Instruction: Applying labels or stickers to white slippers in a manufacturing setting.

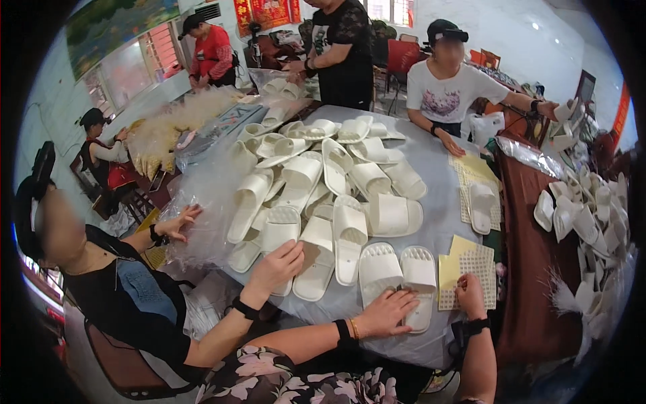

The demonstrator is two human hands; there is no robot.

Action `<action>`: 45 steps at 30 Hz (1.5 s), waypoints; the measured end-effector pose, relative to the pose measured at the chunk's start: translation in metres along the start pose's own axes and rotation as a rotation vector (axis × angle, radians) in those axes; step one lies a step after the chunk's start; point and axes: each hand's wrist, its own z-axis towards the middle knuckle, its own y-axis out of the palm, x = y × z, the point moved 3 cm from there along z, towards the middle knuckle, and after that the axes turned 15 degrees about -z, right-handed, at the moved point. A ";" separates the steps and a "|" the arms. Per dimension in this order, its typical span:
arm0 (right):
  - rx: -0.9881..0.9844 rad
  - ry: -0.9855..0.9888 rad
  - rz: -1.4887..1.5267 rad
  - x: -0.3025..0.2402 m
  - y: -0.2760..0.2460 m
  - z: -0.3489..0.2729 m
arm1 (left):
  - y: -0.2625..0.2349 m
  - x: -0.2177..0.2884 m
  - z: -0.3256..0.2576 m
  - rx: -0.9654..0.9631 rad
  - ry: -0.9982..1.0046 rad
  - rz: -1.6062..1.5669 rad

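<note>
Near the table's front edge, my left hand (385, 314) lies with its fingers stretched over a pair of white slippers. It rests across the right slipper (418, 269), beside the left slipper (381, 267). My right hand (472, 296) has its fingers curled in a pinch over a yellow-backed sheet of small stickers (479, 264). Whatever is between those fingertips is too small to make out. A large heap of white slippers (303, 172) covers the middle of the table, just beyond my left hand.
A co-worker's hand (279, 269) touches a slipper to my left, near clear plastic bags (195, 225). Across the table another person (447, 94) has one hand by a second sticker sheet (471, 168) and a single slipper (481, 205). More slippers (585, 225) are piled at the right.
</note>
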 end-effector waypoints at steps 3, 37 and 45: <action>-0.030 0.018 0.051 0.001 -0.002 0.000 | 0.002 -0.001 -0.001 0.008 0.008 -0.011; -0.004 0.040 0.055 0.001 0.000 -0.003 | 0.002 -0.001 -0.002 -0.026 -0.026 0.003; 0.020 0.021 0.028 -0.001 0.001 -0.003 | -0.002 -0.001 0.001 -0.046 -0.042 -0.025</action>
